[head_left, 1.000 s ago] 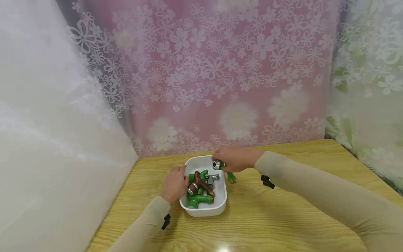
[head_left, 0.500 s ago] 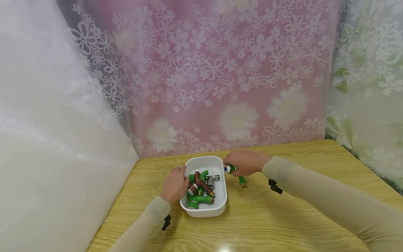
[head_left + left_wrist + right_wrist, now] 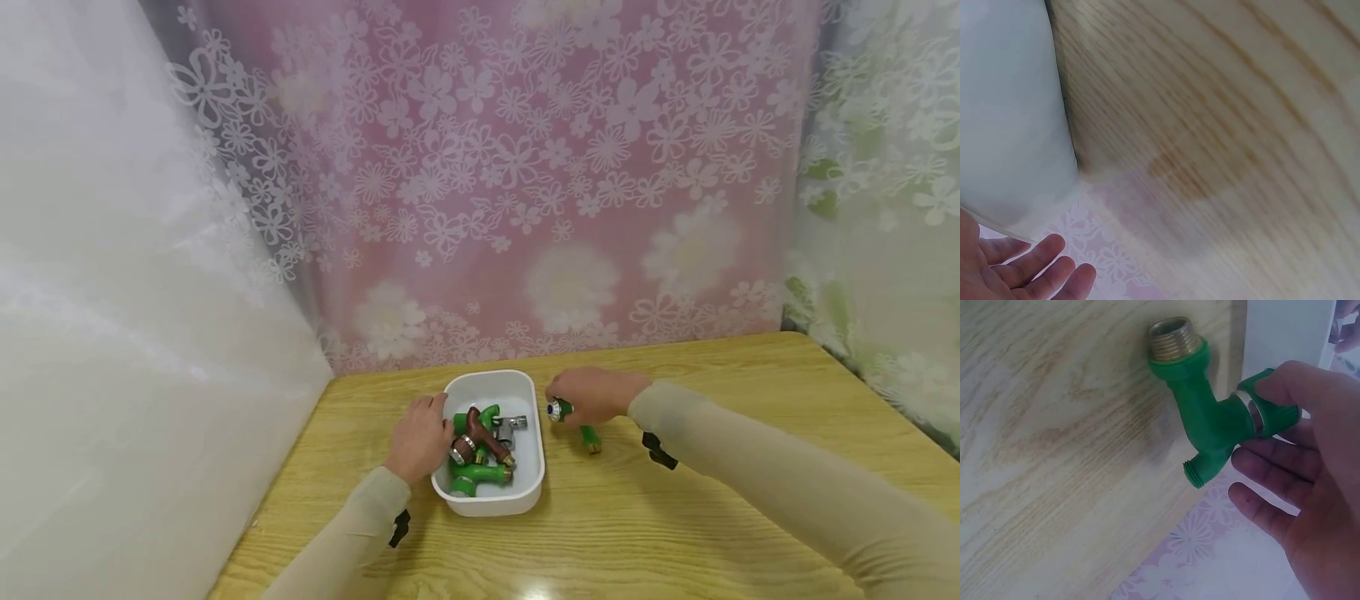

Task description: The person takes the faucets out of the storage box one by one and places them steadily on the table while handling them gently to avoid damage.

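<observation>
My right hand (image 3: 596, 395) holds a green faucet (image 3: 1210, 419) by its knob, just right of the white tub (image 3: 491, 507). In the right wrist view the thumb lies on the knob, and the brass threaded end points away from the hand. At the tub's left side my left hand (image 3: 422, 437) rests on the rim. In the left wrist view its fingers (image 3: 1035, 269) extend loosely by the rim; the thumb is hidden there. Inside the tub lie a brown faucet (image 3: 486, 435), several green faucets, one of them nearest me (image 3: 487, 473), and a grey metal faucet (image 3: 506, 432).
The tub stands on a wood-grain table (image 3: 637, 533). Pink flowered curtain (image 3: 555, 200) hangs behind the table's back edge. A white sheet (image 3: 150, 333) closes off the left, and a flowered sheet (image 3: 885, 250) hangs at the right.
The right hand has carried the green faucet from over the tub's right rim out to the right and slightly lower. The left hand and the tub have stayed in place.
</observation>
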The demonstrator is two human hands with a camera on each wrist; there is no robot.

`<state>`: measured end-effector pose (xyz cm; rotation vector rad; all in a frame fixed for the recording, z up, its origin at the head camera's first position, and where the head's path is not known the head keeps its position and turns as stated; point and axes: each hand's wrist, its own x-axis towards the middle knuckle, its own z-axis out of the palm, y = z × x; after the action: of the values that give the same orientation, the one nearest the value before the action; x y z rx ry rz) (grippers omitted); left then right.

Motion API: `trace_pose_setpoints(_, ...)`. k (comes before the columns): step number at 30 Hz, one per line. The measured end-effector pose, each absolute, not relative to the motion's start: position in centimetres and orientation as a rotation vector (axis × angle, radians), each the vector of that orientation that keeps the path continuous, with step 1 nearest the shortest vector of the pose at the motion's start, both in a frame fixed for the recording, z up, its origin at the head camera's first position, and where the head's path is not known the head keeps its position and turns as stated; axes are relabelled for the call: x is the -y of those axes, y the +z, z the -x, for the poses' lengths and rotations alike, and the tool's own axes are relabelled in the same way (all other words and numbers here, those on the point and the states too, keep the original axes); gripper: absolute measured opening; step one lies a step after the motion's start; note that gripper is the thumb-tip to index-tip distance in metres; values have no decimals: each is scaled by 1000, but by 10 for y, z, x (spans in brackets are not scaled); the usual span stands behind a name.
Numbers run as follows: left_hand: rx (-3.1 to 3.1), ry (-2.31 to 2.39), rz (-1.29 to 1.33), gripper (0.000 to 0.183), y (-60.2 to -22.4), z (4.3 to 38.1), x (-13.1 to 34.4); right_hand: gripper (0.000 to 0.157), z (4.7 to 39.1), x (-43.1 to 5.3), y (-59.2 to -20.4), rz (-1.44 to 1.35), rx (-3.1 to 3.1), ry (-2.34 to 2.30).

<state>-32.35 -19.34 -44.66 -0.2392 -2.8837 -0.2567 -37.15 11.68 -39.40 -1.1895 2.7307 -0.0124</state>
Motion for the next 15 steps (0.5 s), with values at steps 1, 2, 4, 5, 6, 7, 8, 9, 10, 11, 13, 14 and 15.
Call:
trace_pose_setpoints(1, 2883, -254, 240, 47, -446, 324, 194, 33, 373, -116, -395, 1188, -2724, -19)
trace_pose_setpoints(2, 2884, -250, 241, 47, -446, 324, 194, 32, 374, -116, -396, 1189, -2715, -33)
trace_pose_setpoints(4, 2883, -245, 240, 47, -446, 324, 194, 32, 376, -115, -398, 1181, -2705, -51)
trace_pose_setpoints(5, 2882, -245, 241, 46, -446, 323, 194, 31, 377, -114, -400, 1174, -2700, -59)
trace_pose_setpoints(6, 2882, -246, 242, 46, -446, 323, 194, 31, 378, -113, -401, 1175, -2697, -65)
trace_pose_setpoints(7, 2883, -244, 242, 46, -445, 323, 194, 31, 380, -113, -403, 1171, -2694, -73)
trace_pose_setpoints(8, 2882, -242, 245, 46, -445, 323, 194, 31, 381, -112, -404, 1169, -2693, -74)
trace_pose_setpoints(9, 2881, -245, 246, 46, -445, 322, 194, 32, 382, -111, -406, 1160, -2697, -64)
trace_pose_setpoints(10, 2880, -244, 248, 46, -444, 322, 194, 32, 383, -111, -408, 1161, -2697, -63)
trace_pose_setpoints(11, 2878, -243, 251, 46, -444, 322, 194, 33, 384, -110, -409, 1157, -2699, -58)
trace_pose_setpoints(13, 2875, -242, 256, 46, -444, 321, 194, 35, 384, -108, -412, 1157, -2700, -62)
trace_pose_setpoints(14, 2873, -243, 257, 46, -443, 320, 194, 35, 385, -107, -414, 1155, -2703, -63)
trace_pose_setpoints(15, 2874, -240, 256, 46, -443, 320, 194, 35, 385, -107, -415, 1158, -2705, -65)
